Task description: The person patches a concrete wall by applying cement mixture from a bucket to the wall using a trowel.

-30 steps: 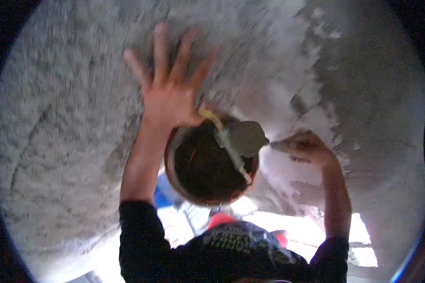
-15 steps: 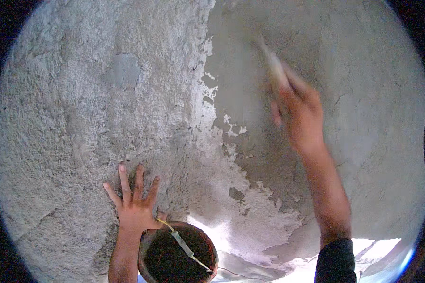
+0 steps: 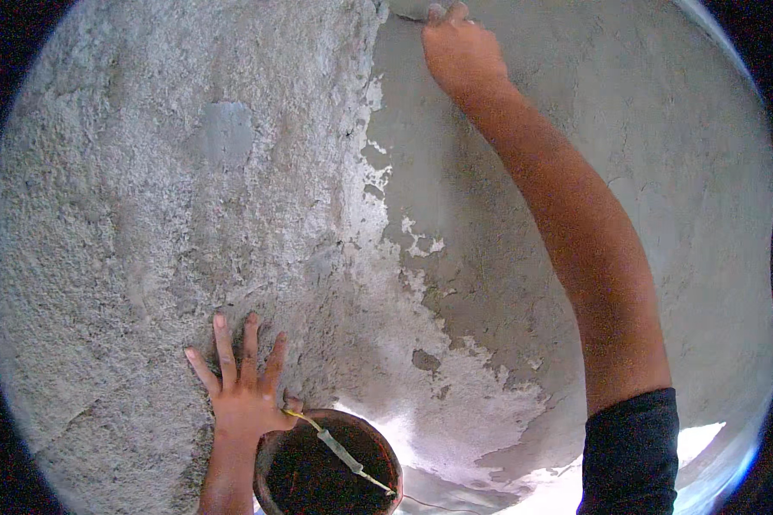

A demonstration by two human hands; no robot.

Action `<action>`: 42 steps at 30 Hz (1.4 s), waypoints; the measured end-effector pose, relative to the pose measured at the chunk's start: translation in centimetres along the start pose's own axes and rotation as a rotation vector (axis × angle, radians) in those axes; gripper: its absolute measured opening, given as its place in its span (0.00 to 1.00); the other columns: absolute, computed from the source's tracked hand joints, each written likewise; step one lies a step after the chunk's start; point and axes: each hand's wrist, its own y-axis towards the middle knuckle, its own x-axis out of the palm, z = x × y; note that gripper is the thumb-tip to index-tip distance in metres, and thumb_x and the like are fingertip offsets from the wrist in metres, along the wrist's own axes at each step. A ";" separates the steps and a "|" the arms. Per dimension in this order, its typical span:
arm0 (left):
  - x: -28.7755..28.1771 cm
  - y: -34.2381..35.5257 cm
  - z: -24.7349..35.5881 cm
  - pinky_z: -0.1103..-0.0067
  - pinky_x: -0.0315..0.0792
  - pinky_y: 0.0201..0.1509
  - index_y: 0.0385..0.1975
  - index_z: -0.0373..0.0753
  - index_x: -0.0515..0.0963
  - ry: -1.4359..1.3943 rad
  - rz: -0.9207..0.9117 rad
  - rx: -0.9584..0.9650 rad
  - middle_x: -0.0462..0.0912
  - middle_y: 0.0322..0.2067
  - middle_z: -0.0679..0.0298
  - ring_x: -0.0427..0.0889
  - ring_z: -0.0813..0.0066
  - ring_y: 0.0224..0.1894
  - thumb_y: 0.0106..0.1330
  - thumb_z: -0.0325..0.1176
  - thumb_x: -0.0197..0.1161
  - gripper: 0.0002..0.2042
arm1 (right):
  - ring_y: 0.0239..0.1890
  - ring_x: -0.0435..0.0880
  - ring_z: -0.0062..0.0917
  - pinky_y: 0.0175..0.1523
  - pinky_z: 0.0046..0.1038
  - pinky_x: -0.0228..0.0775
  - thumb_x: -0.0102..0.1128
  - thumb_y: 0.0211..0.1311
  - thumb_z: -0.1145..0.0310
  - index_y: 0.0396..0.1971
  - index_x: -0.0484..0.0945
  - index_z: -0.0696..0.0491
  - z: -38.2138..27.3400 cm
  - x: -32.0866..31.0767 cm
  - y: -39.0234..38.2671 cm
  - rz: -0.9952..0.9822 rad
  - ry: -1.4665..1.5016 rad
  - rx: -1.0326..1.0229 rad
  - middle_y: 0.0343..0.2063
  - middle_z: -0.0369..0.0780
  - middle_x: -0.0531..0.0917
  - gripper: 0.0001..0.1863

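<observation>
Counting two bare hands here. First up, a bare left hand (image 3: 245, 403), low on the left, all four fingers splayed wide over one big rough grey wall (image 3: 103, 257), thumb right at the yellow end of one narrow bucket handle with a grey tube-shaped grip (image 3: 339, 451). Hooked or just touching? Can't tell. Second, a bare right hand (image 3: 462, 51), way up at the top edge, fingers curled tight around one thin flat tool with a dark edge (image 3: 410, 17). Just a sliver poking out left of the knuckles.

Also got one round dark bucket with a brownish rim (image 3: 263, 481), just right of the left wrist at the bottom edge, handle slanting across the mouth. Too dark inside to make out any contents.

Around that: one smooth grey patch (image 3: 226, 135) upper left, plus one broad stretch of smoother, darker plaster (image 3: 481, 249) on the right, ragged pale border between. Blocking a good chunk of plaster: one long right forearm (image 3: 584, 215) and one black sleeve (image 3: 631, 455).
</observation>
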 end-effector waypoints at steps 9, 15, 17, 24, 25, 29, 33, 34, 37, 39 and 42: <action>0.5 0.1 -0.3 0.28 0.29 0.67 0.58 0.53 0.78 0.023 0.011 0.025 0.61 0.71 0.52 0.46 0.36 0.76 0.42 0.57 0.62 0.37 | 0.41 0.87 0.44 0.42 0.45 0.81 0.60 0.59 0.72 0.53 0.77 0.61 0.3 2.5 -5.1 -0.074 -0.137 -0.261 0.42 0.50 0.81 0.21; 0.0 0.2 -0.2 0.28 0.28 0.66 0.59 0.52 0.78 -0.041 -0.010 0.020 0.59 0.72 0.52 0.44 0.36 0.76 0.38 0.55 0.65 0.39 | 0.42 0.86 0.46 0.45 0.42 0.83 0.57 0.57 0.74 0.59 0.68 0.59 2.3 -5.3 -9.3 -0.166 -0.075 -0.232 0.46 0.54 0.78 0.27; -0.5 0.6 0.3 0.28 0.28 0.66 0.59 0.51 0.77 -0.076 -0.034 0.010 0.59 0.72 0.51 0.44 0.36 0.76 0.37 0.54 0.66 0.40 | 0.42 0.86 0.47 0.47 0.41 0.83 0.55 0.58 0.77 0.57 0.71 0.59 4.0 -5.9 -7.0 0.009 -0.136 -0.109 0.46 0.55 0.78 0.24; -0.7 0.1 -0.3 0.28 0.28 0.67 0.59 0.49 0.78 -0.099 -0.059 0.011 0.60 0.71 0.52 0.44 0.36 0.76 0.35 0.54 0.68 0.41 | 0.48 0.84 0.43 0.51 0.40 0.79 0.56 0.64 0.73 0.49 0.80 0.61 2.7 -4.5 1.9 -0.166 -0.134 -0.001 0.48 0.55 0.81 0.15; -0.6 0.2 -0.3 0.28 0.28 0.67 0.59 0.49 0.78 -0.100 -0.056 0.016 0.60 0.71 0.52 0.44 0.36 0.76 0.35 0.54 0.68 0.41 | 0.49 0.84 0.43 0.51 0.40 0.79 0.57 0.64 0.72 0.49 0.80 0.61 2.7 -2.9 2.0 -0.090 -0.099 -0.063 0.48 0.56 0.81 0.16; -0.2 0.3 0.1 0.29 0.29 0.67 0.58 0.50 0.78 -0.061 0.003 0.039 0.61 0.71 0.52 0.45 0.37 0.76 0.38 0.55 0.66 0.39 | 0.42 0.86 0.43 0.45 0.40 0.82 0.56 0.60 0.75 0.53 0.75 0.62 2.9 3.1 -1.1 0.096 -0.160 -0.305 0.46 0.55 0.79 0.20; -0.2 0.0 -0.3 0.29 0.30 0.67 0.59 0.50 0.77 -0.015 -0.006 0.022 0.61 0.71 0.52 0.46 0.37 0.76 0.42 0.57 0.63 0.38 | 0.39 0.86 0.45 0.38 0.41 0.84 0.56 0.60 0.71 0.41 0.78 0.62 -0.1 2.3 -6.8 0.036 -0.093 -0.382 0.40 0.54 0.80 0.12; -0.2 -0.1 -0.3 0.29 0.30 0.67 0.59 0.50 0.77 -0.022 -0.003 0.025 0.61 0.71 0.52 0.46 0.37 0.76 0.42 0.57 0.63 0.38 | 0.39 0.86 0.45 0.35 0.42 0.84 0.56 0.60 0.71 0.42 0.78 0.63 -0.5 1.2 -9.3 0.000 -0.127 -0.416 0.42 0.54 0.79 0.13; 0.3 -0.1 -0.4 0.28 0.30 0.67 0.59 0.50 0.77 -0.019 0.010 0.037 0.61 0.71 0.51 0.45 0.36 0.76 0.43 0.57 0.63 0.38 | 0.38 0.86 0.46 0.29 0.42 0.83 0.56 0.60 0.71 0.50 0.76 0.63 -1.0 -0.1 -16.0 -0.015 -0.178 -0.530 0.45 0.57 0.77 0.19; 0.4 -0.3 -0.7 0.28 0.29 0.67 0.60 0.50 0.76 -0.027 0.006 0.043 0.60 0.71 0.50 0.45 0.36 0.76 0.41 0.56 0.64 0.40 | 0.37 0.86 0.46 0.29 0.42 0.83 0.56 0.60 0.71 0.53 0.74 0.62 -0.9 -3.9 -17.8 -0.166 -0.091 -0.464 0.45 0.57 0.77 0.21; 0.0 0.0 -0.5 0.27 0.29 0.66 0.60 0.49 0.76 -0.056 -0.020 0.039 0.60 0.71 0.49 0.45 0.36 0.76 0.38 0.55 0.67 0.41 | 0.36 0.87 0.46 0.30 0.42 0.83 0.55 0.61 0.71 0.58 0.71 0.59 2.2 -5.7 -16.3 -0.197 -0.085 -0.347 0.43 0.56 0.77 0.24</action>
